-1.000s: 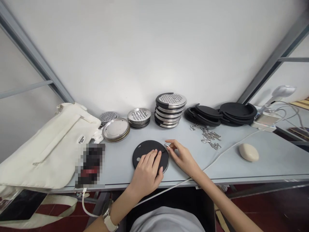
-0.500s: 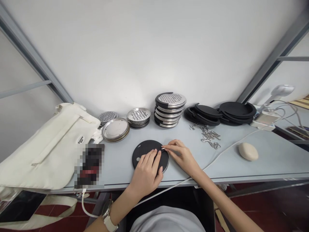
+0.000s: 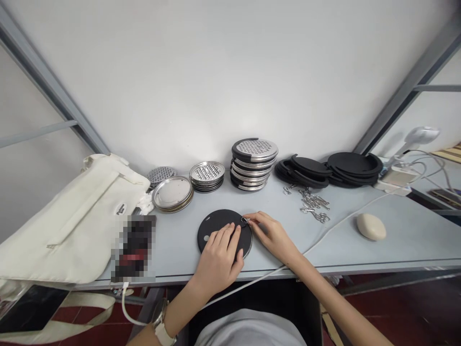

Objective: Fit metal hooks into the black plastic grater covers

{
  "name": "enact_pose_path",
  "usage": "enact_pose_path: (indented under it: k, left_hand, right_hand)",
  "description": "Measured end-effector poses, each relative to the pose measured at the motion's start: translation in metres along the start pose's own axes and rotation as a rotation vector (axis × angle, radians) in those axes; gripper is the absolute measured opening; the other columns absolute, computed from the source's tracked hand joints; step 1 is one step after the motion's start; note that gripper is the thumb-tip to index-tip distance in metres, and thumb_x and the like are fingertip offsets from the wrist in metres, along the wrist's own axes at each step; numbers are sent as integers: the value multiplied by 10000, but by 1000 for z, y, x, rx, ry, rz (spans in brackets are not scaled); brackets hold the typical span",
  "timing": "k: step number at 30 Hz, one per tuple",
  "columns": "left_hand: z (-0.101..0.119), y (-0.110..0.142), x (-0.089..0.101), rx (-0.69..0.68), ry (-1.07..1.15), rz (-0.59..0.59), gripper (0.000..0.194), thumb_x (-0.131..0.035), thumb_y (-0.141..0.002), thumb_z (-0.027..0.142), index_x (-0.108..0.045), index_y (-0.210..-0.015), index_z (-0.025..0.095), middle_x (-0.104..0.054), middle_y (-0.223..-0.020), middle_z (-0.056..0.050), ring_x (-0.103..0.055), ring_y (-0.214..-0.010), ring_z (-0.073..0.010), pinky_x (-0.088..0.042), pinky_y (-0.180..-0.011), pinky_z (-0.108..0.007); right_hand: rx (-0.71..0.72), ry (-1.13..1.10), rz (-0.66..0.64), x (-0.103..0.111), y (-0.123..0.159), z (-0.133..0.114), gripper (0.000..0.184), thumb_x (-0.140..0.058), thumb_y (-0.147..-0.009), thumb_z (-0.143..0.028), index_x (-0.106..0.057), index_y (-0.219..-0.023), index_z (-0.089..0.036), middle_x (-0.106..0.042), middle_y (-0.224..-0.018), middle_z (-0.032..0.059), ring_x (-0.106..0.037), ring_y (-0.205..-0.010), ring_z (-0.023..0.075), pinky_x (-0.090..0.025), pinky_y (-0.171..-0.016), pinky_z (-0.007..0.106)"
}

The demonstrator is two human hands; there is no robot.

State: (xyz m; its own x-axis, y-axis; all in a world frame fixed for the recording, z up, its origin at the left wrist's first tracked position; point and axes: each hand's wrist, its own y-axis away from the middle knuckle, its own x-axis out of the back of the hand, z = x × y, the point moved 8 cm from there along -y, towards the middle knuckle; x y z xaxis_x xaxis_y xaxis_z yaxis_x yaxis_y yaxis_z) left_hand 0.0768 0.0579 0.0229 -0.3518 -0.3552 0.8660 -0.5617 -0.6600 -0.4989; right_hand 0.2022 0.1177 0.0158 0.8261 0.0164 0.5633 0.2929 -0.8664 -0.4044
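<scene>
A round black disc (image 3: 219, 220) with a metal edge lies on the table in front of me. My left hand (image 3: 220, 252) rests on it palm down, fingers stretched out flat over its right half. At the disc's upper right edge, my right hand (image 3: 268, 230) pinches a small metal clip (image 3: 245, 220) between thumb and fingers. The clip's looped end lies over the disc's edge; whether it is hooked there I cannot tell. Similar metal clips (image 3: 314, 204) lie in a loose pile to the right.
Along the wall stand metal plates (image 3: 172, 192), grater discs (image 3: 207, 173), a tall stack of black-rimmed graters (image 3: 254, 163) and black round holders (image 3: 355, 168). A cream bag (image 3: 72, 226) and a blurred-out phone (image 3: 133, 250) are left. A white cable (image 3: 338, 224) crosses the table near a cream case (image 3: 370, 227).
My right hand has brought the metal clip leftward onto the disc's edge, then eased slightly back right, with the clip's loop now showing. My left hand has stayed in place.
</scene>
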Motion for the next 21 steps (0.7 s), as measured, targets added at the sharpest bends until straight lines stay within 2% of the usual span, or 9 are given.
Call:
enact_pose_path:
  k: [11,21]
  left_hand:
    - [-2,1,-3,18,27,-33,484,-395,-902,230,-418,-1355,62,-480,-1331,-160,-412,-1251,-272,-372,-993,-409]
    - [-1,1,-3,6,22,-21,479,-396,-899,222,-423,-1349,61,-492,-1317,-165,-420,-1245,-273,-383,-985,-409]
  right_hand:
    - [-77,-16,-33,0,-1,6,251,-482,-911,-238,-680,-1066,-228,-659,-966,55,-629,-870,171,-497,-799,299]
    - [-19,-24,-48,-3,1,4,298,-455,-922,-220,-624,-1166,-238,-603,-946,54,-597,-881,166,-480,-822,304]
